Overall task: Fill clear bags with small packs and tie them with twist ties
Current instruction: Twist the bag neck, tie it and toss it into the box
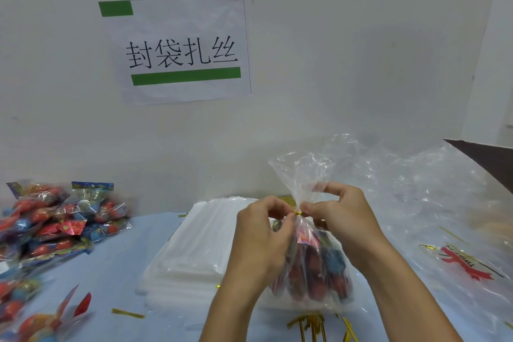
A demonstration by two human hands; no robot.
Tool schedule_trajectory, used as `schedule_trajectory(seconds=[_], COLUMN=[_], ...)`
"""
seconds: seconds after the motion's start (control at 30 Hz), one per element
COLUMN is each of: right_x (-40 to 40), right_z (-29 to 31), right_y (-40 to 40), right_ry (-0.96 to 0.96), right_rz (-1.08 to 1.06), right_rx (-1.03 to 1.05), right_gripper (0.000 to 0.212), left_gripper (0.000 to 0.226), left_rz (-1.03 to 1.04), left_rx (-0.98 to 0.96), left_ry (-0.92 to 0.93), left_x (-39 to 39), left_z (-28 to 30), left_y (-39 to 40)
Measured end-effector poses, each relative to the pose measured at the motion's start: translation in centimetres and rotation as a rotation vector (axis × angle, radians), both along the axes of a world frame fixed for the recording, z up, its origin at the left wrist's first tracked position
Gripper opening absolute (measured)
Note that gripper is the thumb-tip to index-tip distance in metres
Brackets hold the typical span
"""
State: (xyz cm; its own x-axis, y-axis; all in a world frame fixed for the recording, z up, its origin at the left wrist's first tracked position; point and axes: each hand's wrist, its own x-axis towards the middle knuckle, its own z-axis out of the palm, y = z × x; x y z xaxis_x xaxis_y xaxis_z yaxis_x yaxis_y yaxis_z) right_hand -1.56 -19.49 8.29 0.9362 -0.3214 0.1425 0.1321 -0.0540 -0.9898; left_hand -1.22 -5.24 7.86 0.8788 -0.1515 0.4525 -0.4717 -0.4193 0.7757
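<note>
Small packs [55, 219] left; filled bag [313, 255] on flat bag stack [188, 253]

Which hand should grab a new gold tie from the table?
Probably the left hand: loose gold ties lie on its side, while the right hand pinches the bag's neck.

Blue table [119, 272] — small packs [55, 219], flat bags [188, 253], ties [308, 325]

Both forearms reach forward; left hand [266, 226] and right hand [337, 215] meet, fingers [280, 207] curled, pinching.
</note>
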Motion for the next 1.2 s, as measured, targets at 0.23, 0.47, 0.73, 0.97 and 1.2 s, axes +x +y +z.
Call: schedule_trajectory(seconds=[0.23,0.47,0.73,0.97,1.2], right_x=[-0.5,-0.6,-0.5,-0.8,-0.4], right_z=[0.4,0.5,0.4,0.6,0.3], right_y=[-0.1,0.1,0.6,2.1,2.9], right_ry=[0.016,0.045,-0.023,-0.134,-0.198], right_rz=[0.049,0.054,-0.101,-0.014,-0.005], right_rx=[-0.120,-0.210,-0.178,-0.249,-0.354], right_gripper=[0.027,0.031,0.028,0.035,0.039], left_gripper=[0.016,0.020,0.018,0.049,0.040], left_rz=[0.016,0.021,0.140,0.132,0.094], left_rx=[0.089,0.230,-0.113,-0.259,-0.437], left_ry=[-0.160,-0.300,0.149,0.379,0.419], left_x=[-0.1,0.0,0.1,0.2,0.1], left_z=[0.2,0.0,0.5,0.1,-0.1], left_y=[0.3,0.1,0.3,-0.2,0.0])
